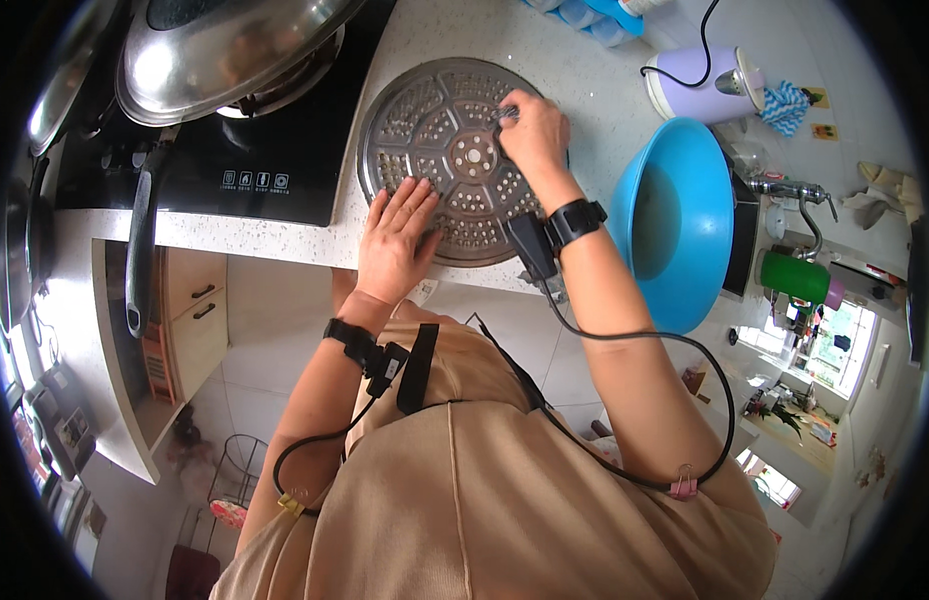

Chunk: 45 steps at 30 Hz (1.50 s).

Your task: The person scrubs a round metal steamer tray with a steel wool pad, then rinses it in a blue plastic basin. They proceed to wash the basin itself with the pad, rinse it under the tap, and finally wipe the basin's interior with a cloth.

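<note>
A round perforated metal steamer plate [473,156] lies flat on the speckled countertop, discolored brown around its middle. My left hand [398,238] rests on its lower left edge, palm down, with the fingers stretched over the holes. At the upper right of the plate, my right hand [534,131] grips a small dark metallic scrubber [507,114] against the surface. Most of the scrubber is hidden by the fingers. Just right of my right forearm stands a large blue plastic basin [697,217], with cloudy liquid inside.
On the left, a black glass hob [284,161] bears a wok with a domed steel lid [202,56]; the long handle [140,247] juts past the counter edge. A lilac kettle-like container [701,84] with a cable stands at the upper right, near a metal faucet [791,189].
</note>
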### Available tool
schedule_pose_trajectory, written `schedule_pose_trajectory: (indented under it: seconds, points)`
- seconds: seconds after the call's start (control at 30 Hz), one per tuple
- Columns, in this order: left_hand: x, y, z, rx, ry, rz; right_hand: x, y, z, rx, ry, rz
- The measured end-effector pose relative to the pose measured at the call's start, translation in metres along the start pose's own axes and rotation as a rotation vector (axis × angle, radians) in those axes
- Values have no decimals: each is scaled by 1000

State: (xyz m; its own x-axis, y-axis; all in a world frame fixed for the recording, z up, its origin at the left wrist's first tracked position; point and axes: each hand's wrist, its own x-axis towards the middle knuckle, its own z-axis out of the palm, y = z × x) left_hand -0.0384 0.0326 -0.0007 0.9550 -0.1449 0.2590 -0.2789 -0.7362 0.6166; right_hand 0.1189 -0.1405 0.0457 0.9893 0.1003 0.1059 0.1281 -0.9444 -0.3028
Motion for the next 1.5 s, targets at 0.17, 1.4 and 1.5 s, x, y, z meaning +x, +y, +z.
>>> schedule_pose_trajectory:
  seconds: [0.17,1.4,1.5]
  points:
    - [1,-5,-2,-191,-10,-77,-23,1,-6,300,-342,-142]
    - [69,32,-25,-776,-258,-349,-131,218,-119,-121,-602,760]
    - [74,26,-25,-758,-276,-344,-140,212,-102,-248,-668,637]
